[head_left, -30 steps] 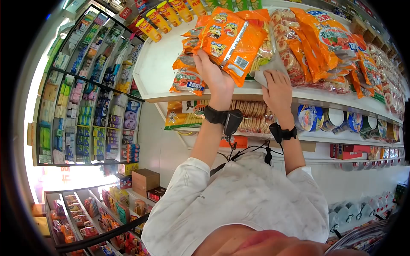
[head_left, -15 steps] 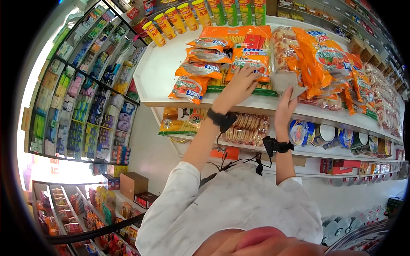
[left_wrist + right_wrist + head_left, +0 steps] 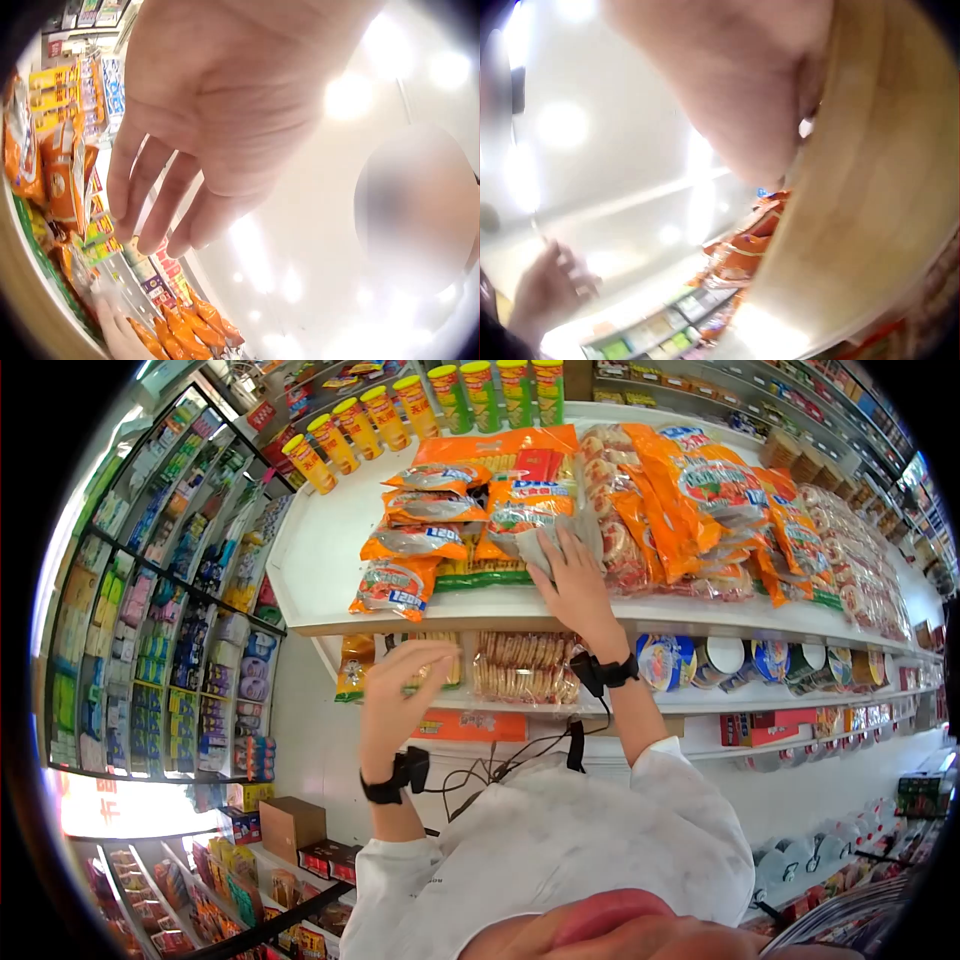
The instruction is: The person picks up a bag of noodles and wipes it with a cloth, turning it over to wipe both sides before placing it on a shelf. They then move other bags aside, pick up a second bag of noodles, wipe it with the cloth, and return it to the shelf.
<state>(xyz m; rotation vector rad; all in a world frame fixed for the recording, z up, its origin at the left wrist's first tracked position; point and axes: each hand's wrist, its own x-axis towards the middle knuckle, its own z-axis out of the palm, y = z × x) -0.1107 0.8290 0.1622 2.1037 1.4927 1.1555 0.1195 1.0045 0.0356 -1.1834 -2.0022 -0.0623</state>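
Fingers (image 3: 568,550) of the right hand (image 3: 578,595) lie spread on a grey cloth (image 3: 535,550) near the shelf (image 3: 330,550) edge; left hand (image 3: 395,685) loosely curled below it, bare shelf leftward.

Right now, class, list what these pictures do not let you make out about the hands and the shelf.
Right wrist view: right hand is a near blur, fingertips out of frame.
Head view: grey cloth is partly hidden under that hand.
Head view: fine print on the snack packs is too small to read.
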